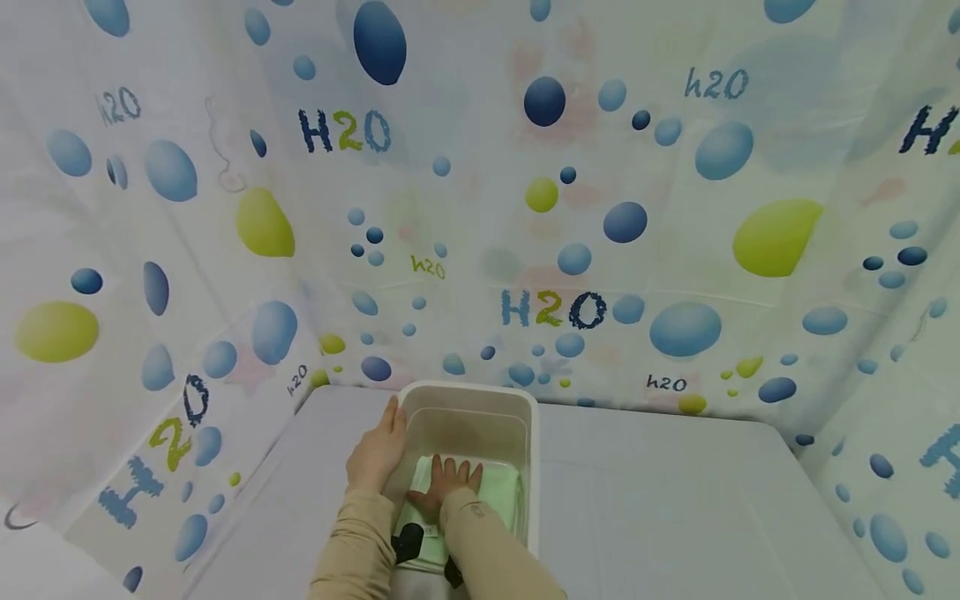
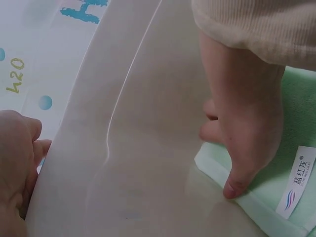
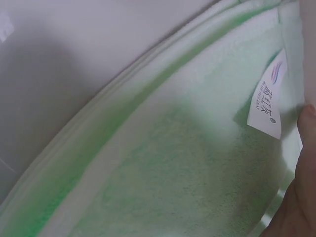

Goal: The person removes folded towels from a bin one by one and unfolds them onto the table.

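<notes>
A folded light-green towel [image 1: 498,492] lies flat on the floor of a deep off-white plastic bin [image 1: 468,429]. My right hand [image 1: 450,482] rests palm down on the towel with its fingers spread. In the left wrist view, the right thumb sits at the towel's edge, near a white printed label [image 2: 296,185]. The right wrist view shows the towel's layered folds [image 3: 163,89] up close. My left hand [image 1: 377,454] lies along the outside of the bin's left wall, its fingers reaching up to the rim and touching it.
The bin stands on a white-covered table [image 1: 660,500] that extends to both sides. Behind it hangs a curtain [image 1: 465,208] printed with blue and green drops and "H2O". Black wrist devices [image 1: 408,542] sit at both wrists, over the towel's near side.
</notes>
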Action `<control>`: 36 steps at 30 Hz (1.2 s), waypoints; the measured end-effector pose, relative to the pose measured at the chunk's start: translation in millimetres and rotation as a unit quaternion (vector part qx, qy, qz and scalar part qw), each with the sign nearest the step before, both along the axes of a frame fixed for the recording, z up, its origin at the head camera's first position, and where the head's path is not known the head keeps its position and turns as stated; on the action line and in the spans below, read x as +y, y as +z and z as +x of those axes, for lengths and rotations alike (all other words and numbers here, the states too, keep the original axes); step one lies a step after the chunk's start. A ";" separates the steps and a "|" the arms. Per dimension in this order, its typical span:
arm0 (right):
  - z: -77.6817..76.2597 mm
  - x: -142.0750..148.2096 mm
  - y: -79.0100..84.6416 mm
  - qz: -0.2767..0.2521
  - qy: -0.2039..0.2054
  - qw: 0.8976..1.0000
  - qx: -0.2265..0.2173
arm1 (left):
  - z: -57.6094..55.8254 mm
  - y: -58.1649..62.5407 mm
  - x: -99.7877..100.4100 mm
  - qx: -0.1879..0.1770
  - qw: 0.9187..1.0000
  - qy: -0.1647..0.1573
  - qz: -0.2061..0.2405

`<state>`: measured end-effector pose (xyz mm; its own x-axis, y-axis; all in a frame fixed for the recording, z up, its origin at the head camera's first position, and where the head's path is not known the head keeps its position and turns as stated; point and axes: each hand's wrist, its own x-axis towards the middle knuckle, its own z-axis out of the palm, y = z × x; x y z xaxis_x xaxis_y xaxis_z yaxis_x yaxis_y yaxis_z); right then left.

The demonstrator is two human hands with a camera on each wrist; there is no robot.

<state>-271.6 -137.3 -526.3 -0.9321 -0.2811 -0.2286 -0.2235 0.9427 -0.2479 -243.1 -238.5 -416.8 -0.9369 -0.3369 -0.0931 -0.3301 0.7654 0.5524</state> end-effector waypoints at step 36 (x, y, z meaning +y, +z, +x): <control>4.8 -6.9 3.7 0.064 0.063 0.994 0.062 | -3.0 -7.3 -5.5 0.014 1.000 -0.001 0.017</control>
<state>-266.8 -144.2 -522.7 -0.9144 -0.3736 -0.1559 -0.3633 0.9272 -0.0911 -246.0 -244.0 -424.1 -0.9398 -0.3327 -0.0780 -0.3131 0.7468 0.5868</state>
